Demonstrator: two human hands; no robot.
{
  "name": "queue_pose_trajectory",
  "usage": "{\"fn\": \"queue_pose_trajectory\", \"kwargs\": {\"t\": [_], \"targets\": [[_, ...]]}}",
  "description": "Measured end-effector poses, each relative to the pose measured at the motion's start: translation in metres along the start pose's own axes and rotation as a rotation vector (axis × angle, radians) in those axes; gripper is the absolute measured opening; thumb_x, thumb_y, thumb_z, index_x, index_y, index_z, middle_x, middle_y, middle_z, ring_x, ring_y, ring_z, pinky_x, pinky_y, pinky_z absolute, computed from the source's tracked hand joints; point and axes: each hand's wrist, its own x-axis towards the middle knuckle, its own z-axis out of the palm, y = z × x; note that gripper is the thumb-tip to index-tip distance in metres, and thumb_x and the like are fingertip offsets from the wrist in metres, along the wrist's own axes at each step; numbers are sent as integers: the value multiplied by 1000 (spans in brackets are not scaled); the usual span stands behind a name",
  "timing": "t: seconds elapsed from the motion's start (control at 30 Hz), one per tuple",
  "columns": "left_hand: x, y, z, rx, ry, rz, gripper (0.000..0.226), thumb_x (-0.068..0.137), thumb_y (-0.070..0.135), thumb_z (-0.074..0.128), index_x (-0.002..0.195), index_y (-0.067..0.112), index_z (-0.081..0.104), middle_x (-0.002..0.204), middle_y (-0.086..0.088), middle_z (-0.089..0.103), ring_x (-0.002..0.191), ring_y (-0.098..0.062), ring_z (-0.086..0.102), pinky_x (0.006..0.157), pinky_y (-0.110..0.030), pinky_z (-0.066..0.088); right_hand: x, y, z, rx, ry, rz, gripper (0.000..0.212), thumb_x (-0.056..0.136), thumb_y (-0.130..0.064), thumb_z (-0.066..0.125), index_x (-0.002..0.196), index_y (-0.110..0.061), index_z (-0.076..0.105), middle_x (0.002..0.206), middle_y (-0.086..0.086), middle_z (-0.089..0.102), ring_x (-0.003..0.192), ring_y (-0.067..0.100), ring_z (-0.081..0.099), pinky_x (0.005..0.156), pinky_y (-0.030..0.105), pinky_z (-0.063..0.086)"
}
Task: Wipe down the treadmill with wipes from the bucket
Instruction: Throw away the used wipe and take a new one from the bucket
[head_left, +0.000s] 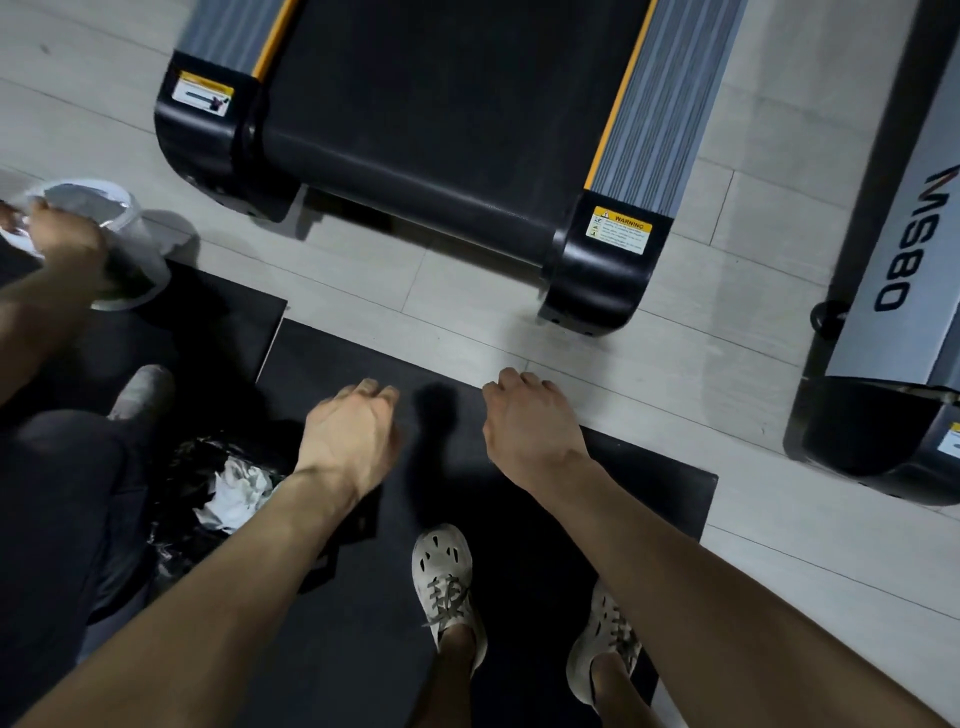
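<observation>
At the far left a clear bucket (140, 260) stands on the floor, and another person's hand (65, 236) is at its mouth, touching a grey wipe (78, 200). Below it, beside a dark trouser leg, a black bag (176, 540) holds crumpled white wipes (234, 493). The left hand (350, 431) hangs over the black mat (363, 649), fingers loosely curled and holding nothing, well apart from the bucket, which lies up and to its left. The right hand (524, 421) hangs just beside it in the same way, also holding nothing. The treadmill (441, 119) lies ahead of both hands, its rear end near but untouched. A second treadmill (893, 260) lies at the far right.
</observation>
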Motion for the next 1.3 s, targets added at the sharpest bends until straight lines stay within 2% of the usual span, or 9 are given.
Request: {"fn": "queue_pose_trajectory", "kwargs": {"t": [0.23, 0.43, 0.67, 0.8, 0.93, 1.13, 1.3], "targets": [[-6, -41, -11, -48, 15, -55, 41, 95, 27, 61, 136, 24, 63, 134, -3, 65, 124, -27, 63, 96, -37, 52, 21, -34, -14, -37, 21, -54, 22, 103, -25, 53, 120, -15, 62, 121, 7, 60, 109, 27, 60, 95, 39, 47], [-16, -78, -14, -94, 37, -97, 28, 90, 25, 64, 118, 20, 67, 116, -3, 67, 112, -30, 67, 87, -39, 55, 38, -63, -24, -87, 37, -91, 22, 103, -26, 53, 120, -16, 61, 121, 6, 60, 110, 26, 60, 95, 40, 48], [-27, -121, -8, -117, 70, -137, 20, 92, 27, 62, 111, 21, 66, 109, 0, 66, 107, -28, 69, 82, -38, 56, 58, -102, -30, -108, 52, -153, 23, 101, -25, 56, 120, -13, 63, 117, 8, 62, 108, 28, 61, 91, 41, 49], [-32, -143, -1, -125, 80, -167, 17, 91, 28, 65, 107, 22, 67, 108, 0, 68, 104, -27, 70, 80, -37, 56, 67, -123, -30, -135, 73, -172, 16, 96, -23, 62, 109, -14, 66, 108, 9, 65, 98, 28, 64, 83, 41, 51], [-37, -164, 3, -140, 84, -197, 22, 91, 29, 63, 112, 25, 68, 109, 2, 67, 105, -25, 70, 82, -36, 57, 75, -142, -30, -153, 95, -196, 13, 90, -22, 69, 100, -15, 68, 100, 9, 65, 90, 29, 65, 77, 42, 53], [-47, -192, 6, -162, 90, -222, 22, 94, 32, 59, 112, 24, 68, 110, 0, 67, 106, -27, 70, 84, -38, 59, 84, -167, -31, -142, 136, -233, 22, 70, -18, 86, 83, -12, 69, 82, 11, 64, 72, 31, 64, 63, 41, 53], [-52, -210, 6, -161, 112, -246, 17, 96, 33, 58, 108, 24, 66, 108, 0, 67, 105, -27, 69, 81, -39, 57, 91, -182, -32, -131, 179, -266, 25, 65, -16, 88, 77, -12, 67, 77, 9, 62, 66, 29, 62, 59, 38, 51]]}}
